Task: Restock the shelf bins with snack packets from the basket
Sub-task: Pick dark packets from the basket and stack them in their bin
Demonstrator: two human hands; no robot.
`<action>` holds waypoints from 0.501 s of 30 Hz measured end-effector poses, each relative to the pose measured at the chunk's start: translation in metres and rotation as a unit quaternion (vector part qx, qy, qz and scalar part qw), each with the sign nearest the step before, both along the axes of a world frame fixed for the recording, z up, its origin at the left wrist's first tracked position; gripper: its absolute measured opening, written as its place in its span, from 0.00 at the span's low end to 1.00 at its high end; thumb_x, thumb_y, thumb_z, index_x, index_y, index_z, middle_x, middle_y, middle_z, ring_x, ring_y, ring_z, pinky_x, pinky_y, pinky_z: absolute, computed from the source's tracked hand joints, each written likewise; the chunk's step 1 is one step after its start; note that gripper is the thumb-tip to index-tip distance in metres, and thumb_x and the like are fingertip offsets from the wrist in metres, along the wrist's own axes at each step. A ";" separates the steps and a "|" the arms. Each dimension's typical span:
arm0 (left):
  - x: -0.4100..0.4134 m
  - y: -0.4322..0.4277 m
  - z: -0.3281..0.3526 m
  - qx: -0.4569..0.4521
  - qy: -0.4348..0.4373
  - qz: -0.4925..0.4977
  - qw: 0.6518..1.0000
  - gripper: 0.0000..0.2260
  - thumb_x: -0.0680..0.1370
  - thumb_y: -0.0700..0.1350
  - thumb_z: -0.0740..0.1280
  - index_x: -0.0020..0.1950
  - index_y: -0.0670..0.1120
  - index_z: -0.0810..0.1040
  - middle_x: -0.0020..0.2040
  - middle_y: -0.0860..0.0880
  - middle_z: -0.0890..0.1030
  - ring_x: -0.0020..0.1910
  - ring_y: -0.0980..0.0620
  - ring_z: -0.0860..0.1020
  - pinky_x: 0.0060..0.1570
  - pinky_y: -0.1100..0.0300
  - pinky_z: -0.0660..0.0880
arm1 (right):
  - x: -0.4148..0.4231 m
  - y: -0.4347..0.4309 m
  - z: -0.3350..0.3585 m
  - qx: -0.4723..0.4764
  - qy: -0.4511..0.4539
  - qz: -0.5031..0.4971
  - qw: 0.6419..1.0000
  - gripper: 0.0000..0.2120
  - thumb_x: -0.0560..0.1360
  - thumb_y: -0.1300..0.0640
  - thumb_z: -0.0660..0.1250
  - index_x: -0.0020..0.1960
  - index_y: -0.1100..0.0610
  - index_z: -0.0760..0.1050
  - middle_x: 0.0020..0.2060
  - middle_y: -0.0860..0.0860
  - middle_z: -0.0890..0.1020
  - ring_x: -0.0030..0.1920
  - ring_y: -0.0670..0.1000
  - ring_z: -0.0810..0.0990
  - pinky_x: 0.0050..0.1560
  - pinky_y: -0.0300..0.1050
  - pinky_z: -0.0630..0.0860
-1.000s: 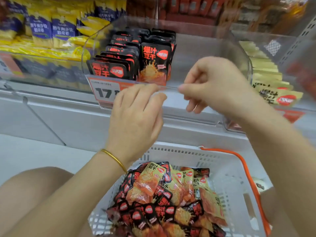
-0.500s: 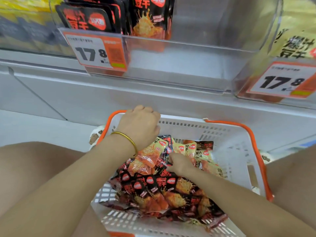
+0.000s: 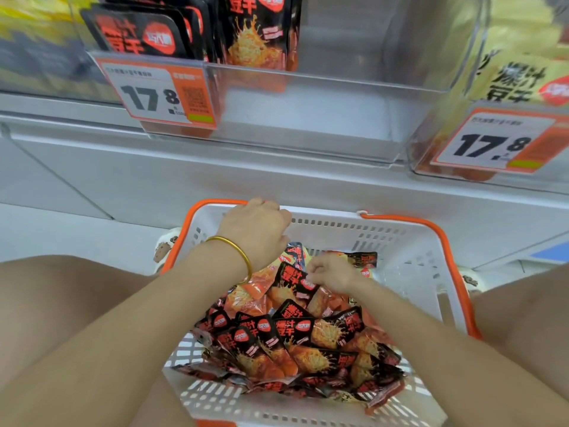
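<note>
Looming over the basket (image 3: 400, 238), clear bin (image 3: 308, 118).

White shelf (image 3: 277, 183) carries clear bins (image 3: 308, 124) side by side, price tags (image 3: 160, 94) on fronts

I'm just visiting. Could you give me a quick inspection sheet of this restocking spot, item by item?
Surface: white shelf ledge below the bins; basket between the person's knees.
Job's things: white basket heaped with snack packets; clear bin holds standing packets only at its left.
Clutter: nothing seen.
Hands: left hand curled at the basket's far rim, grip hidden; right hand pinches a black packet.
Cables: nothing seen.
Surroundings: price tags reading 17.8; yellow packets in the next bin.
</note>
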State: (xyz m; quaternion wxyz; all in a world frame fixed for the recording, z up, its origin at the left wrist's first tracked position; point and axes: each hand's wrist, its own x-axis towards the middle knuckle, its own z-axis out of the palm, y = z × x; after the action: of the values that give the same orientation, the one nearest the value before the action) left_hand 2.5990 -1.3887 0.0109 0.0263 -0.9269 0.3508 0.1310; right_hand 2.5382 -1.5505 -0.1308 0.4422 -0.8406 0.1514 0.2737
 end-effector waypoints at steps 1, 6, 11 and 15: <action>0.001 0.000 0.000 0.002 0.007 -0.002 1.000 0.15 0.79 0.48 0.59 0.64 0.47 0.72 0.62 0.47 0.73 0.63 0.46 0.68 0.62 0.50 0.69 | 0.007 -0.008 0.017 -0.007 -0.023 0.025 0.999 0.09 0.75 0.63 0.68 0.39 0.54 0.73 0.35 0.43 0.74 0.36 0.42 0.72 0.38 0.35 0.69; -0.001 -0.006 0.005 -0.063 0.119 0.041 0.990 0.20 0.78 0.49 0.64 0.68 0.46 0.66 0.64 0.45 0.72 0.63 0.45 0.70 0.60 0.51 0.71 | 0.019 -0.034 0.113 0.010 -0.112 0.082 0.990 0.04 0.76 0.62 0.68 0.45 0.55 0.75 0.36 0.48 0.77 0.35 0.45 0.73 0.35 0.35 0.69; 0.004 -0.011 0.022 -0.284 0.214 0.120 0.927 0.11 0.74 0.42 0.71 0.49 0.42 0.70 0.48 0.41 0.80 0.48 0.41 0.78 0.48 0.50 0.75 | 0.004 -0.035 0.166 0.121 -0.179 -0.040 0.976 0.05 0.75 0.62 0.68 0.42 0.55 0.76 0.30 0.44 0.79 0.30 0.42 0.75 0.32 0.37 0.75; 0.008 -0.004 0.061 -0.451 0.210 0.151 0.854 0.14 0.72 0.41 0.73 0.51 0.38 0.73 0.44 0.35 0.80 0.44 0.37 0.79 0.46 0.40 0.77 | -0.007 -0.022 0.201 0.213 -0.178 -0.074 0.958 0.12 0.66 0.59 0.72 0.50 0.56 0.78 0.39 0.51 0.85 0.38 0.49 0.82 0.41 0.46 0.79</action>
State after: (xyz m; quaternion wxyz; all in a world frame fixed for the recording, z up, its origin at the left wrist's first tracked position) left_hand 2.6072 -1.3923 0.0716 -0.4887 -0.8291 0.2244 0.1527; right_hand 2.5311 -1.5723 0.0703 0.6501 -0.7483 0.0702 0.1121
